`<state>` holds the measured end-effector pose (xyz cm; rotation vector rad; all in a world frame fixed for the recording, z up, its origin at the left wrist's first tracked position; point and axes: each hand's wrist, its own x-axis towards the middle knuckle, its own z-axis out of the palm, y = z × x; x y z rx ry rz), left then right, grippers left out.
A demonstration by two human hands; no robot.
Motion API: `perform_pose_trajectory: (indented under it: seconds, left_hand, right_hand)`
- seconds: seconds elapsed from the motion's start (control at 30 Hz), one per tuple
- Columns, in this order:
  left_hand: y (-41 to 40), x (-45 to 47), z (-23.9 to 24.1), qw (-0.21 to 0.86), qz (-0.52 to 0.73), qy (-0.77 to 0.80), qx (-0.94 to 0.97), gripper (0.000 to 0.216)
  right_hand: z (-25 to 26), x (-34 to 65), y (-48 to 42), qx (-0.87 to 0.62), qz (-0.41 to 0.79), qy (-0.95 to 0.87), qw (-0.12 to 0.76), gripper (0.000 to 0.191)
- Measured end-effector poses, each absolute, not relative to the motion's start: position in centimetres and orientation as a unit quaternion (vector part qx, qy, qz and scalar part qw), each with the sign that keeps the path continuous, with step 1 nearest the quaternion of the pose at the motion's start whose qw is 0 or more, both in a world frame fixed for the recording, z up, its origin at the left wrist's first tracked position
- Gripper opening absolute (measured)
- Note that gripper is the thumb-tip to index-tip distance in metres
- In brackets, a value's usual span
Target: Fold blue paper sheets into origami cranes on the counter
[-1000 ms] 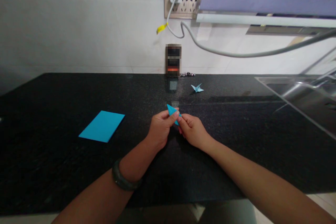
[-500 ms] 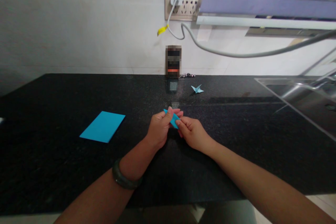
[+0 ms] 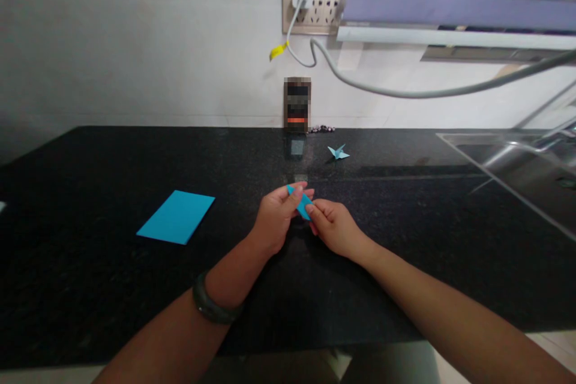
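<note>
A small folded piece of blue paper (image 3: 303, 206) is held between both hands above the dark countertop. My left hand (image 3: 274, 219) grips its upper left part, thumb on top and fingers behind. With thumb and fingers, my right hand (image 3: 335, 225) pinches its lower right end. Part of the paper is hidden under the thumbs. To the left lies a flat stack of square blue paper (image 3: 176, 217). Beyond my hands rests a small light-blue origami crane (image 3: 338, 152), its wings spread.
A phone-like device (image 3: 297, 105), blurred out, leans on the wall behind, a beaded string (image 3: 323, 129) beside it. A grey cable (image 3: 405, 93) runs from the wall socket (image 3: 310, 10) to the right. At the right is a sink (image 3: 517, 162) set in the black countertop (image 3: 99, 288).
The folded paper has shifted slightly right in my hands. My left thumb has slid a little to the right along it. The paper stack and crane stay put.
</note>
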<state>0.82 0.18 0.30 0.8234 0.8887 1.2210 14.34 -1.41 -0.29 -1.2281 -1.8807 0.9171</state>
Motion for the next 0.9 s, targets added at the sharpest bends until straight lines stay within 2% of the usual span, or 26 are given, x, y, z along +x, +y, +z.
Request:
perform_pose_trajectory:
  seconds: [0.07, 0.2, 0.33, 0.57, 0.67, 0.9]
  left_hand:
    - [0.01, 1.09, 0.13, 0.636, 0.539, 0.405, 0.375, 0.032]
    - [0.04, 1.01, 0.26, 0.633, 0.537, 0.415, 0.373, 0.039]
    - [0.17, 0.63, 0.35, 0.553, 0.526, 0.457, 0.457, 0.028]
    - [0.44, 0.32, -0.25, 0.499, 0.526, 0.491, 0.484, 0.018]
    - [0.44, 0.33, -0.35, 0.515, 0.534, 0.49, 0.457, 0.017]
    - [0.02, 0.77, -0.57, 0.604, 0.525, 0.423, 0.425, 0.02]
  right_hand:
    - [-0.28, 14.23, -1.43, -0.469, 0.353, -0.73, 0.349, 0.037]
    - [-0.27, 14.09, -1.38, -0.481, 0.341, -0.729, 0.348, 0.037]
    - [-0.5, 14.26, -1.1, -0.516, 0.333, -0.703, 0.357, 0.039]
    - [-1.02, 14.04, -0.89, -0.502, 0.435, -0.653, 0.363, 0.034]
    - [-1.13, 13.92, -0.88, -0.504, 0.459, -0.642, 0.351, 0.03]
    - [-0.55, 13.85, -0.86, -0.499, 0.49, -0.62, 0.355, 0.033]
